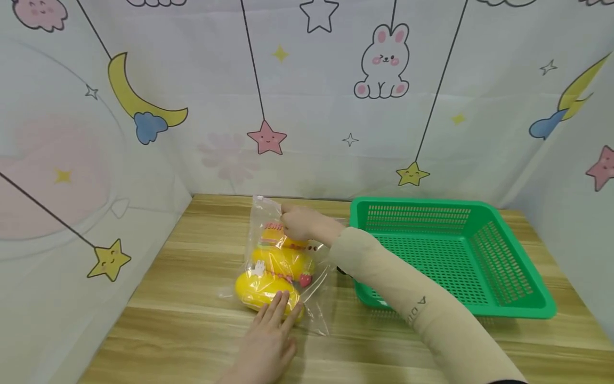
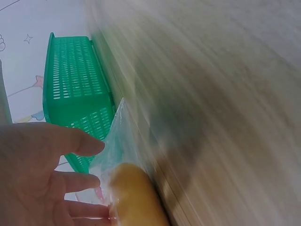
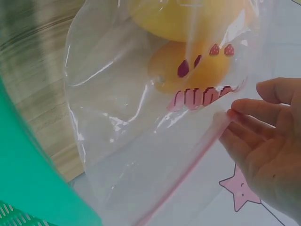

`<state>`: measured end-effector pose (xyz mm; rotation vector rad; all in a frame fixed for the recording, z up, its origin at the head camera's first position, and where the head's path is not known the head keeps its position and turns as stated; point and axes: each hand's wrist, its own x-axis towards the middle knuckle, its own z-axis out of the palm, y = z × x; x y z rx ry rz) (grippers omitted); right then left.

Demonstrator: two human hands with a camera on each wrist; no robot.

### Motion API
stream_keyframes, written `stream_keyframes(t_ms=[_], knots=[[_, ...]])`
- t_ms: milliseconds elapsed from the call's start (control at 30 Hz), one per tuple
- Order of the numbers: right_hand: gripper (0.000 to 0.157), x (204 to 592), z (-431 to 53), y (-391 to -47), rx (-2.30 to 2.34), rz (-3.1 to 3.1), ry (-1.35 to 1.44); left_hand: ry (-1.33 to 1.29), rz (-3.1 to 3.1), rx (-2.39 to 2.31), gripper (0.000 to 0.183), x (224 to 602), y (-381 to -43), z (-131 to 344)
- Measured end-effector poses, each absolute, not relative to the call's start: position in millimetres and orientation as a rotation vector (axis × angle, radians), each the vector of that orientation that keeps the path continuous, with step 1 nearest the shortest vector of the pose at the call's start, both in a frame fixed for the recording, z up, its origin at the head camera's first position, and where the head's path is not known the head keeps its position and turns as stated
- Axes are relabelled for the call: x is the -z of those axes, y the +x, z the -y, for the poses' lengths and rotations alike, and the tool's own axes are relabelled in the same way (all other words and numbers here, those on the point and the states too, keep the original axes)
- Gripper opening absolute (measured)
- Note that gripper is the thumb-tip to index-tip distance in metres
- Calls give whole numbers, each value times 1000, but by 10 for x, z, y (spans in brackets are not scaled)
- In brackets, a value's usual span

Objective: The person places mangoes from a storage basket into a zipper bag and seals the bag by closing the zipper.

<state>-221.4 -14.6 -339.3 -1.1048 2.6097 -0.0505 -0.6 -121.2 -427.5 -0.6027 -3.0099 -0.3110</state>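
A clear zip bag (image 1: 318, 304) with a pinkish seal strip (image 3: 188, 172) lies on the table, with several glossy yellow rounded objects (image 1: 283, 261) inside, their exact kind unclear. Pink lettering, a white bunny and strawberries show on or through the plastic. My left hand (image 1: 268, 341) rests straight fingers on the bag over the nearest yellow object; the left wrist view shows the fingertips against the plastic. Beside the bag's far end, my right hand (image 1: 302, 223) touches the seal strip with its fingertips. In the right wrist view its thumb stands apart from the fingers.
A green perforated plastic basket (image 1: 523, 256) stands to the right of the bag, under the right forearm's beige sleeve (image 1: 408, 288). The wood-grain table (image 1: 163, 298) is enclosed by white printed curtains (image 1: 316, 106) at the back and both sides.
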Motion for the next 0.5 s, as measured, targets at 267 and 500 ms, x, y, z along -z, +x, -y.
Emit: stream_keyframes(t_ms=[267,500], knots=[[46,3423,129,-2126,-131,-2523,-1069,-623,2952,239,65,4284,-19,1164],[48,3367,70,-2034,-209,-2537,-1142,-610,2933,236,66,4276,-66,1108]])
